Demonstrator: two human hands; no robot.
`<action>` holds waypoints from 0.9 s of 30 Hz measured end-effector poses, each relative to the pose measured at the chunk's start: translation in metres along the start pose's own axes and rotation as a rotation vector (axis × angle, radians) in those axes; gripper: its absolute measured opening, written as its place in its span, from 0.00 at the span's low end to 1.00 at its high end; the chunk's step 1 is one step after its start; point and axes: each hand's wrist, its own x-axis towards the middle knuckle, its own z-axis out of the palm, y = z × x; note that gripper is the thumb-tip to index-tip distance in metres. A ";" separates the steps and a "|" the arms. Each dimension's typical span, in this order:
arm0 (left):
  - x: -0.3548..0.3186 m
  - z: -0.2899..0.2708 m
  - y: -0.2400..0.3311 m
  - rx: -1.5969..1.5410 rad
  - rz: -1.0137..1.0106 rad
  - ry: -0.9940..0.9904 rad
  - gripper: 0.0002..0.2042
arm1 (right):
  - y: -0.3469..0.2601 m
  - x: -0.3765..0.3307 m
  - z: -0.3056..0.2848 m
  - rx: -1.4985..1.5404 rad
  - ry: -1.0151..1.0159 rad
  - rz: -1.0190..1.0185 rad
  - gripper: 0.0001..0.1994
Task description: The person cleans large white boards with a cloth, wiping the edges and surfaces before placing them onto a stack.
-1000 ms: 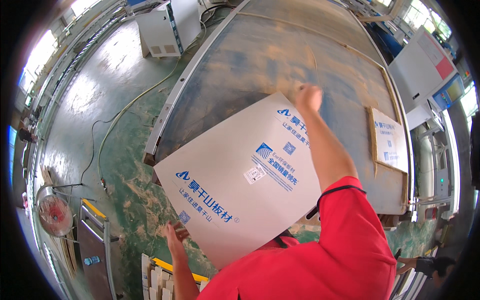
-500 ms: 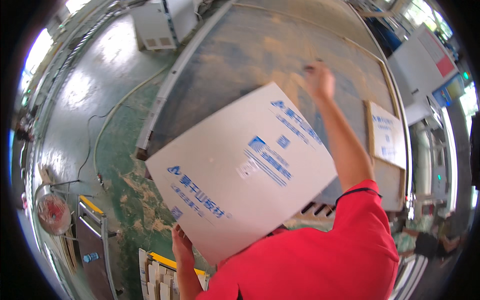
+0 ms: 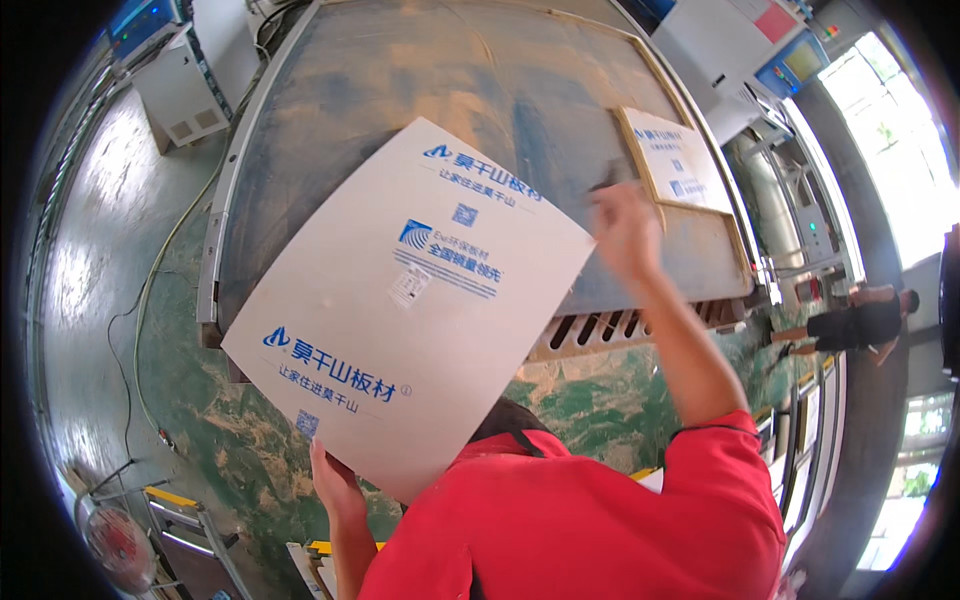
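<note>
A large white panel (image 3: 350,290) with blue print is held tilted in front of me, one corner pointing up over the machine table. My left hand (image 3: 338,485) grips its lower left edge, the fingers partly hidden by the panel. My right hand (image 3: 628,228) is raised close to the panel's right corner, over the table's near part. Its fingers are closed round a small dark object (image 3: 606,178), too blurred by motion to name. A smaller white board (image 3: 672,158) with blue print lies at the right of the table.
The wide dusty machine table (image 3: 400,75) has a raised wooden strip along its right side. A slotted edge (image 3: 600,328) faces me. A hose (image 3: 150,270) runs over the green floor at left. Cabinets (image 3: 185,90) stand behind. Another person (image 3: 865,315) is at far right.
The whole view has turned and shifted. My right hand has come back nearer to me, to the panel's right corner. The left hand still holds the panel.
</note>
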 end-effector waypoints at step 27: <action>-0.089 -0.029 -0.032 0.035 0.059 0.129 0.22 | 0.065 -0.131 -0.099 0.699 -0.081 0.240 0.04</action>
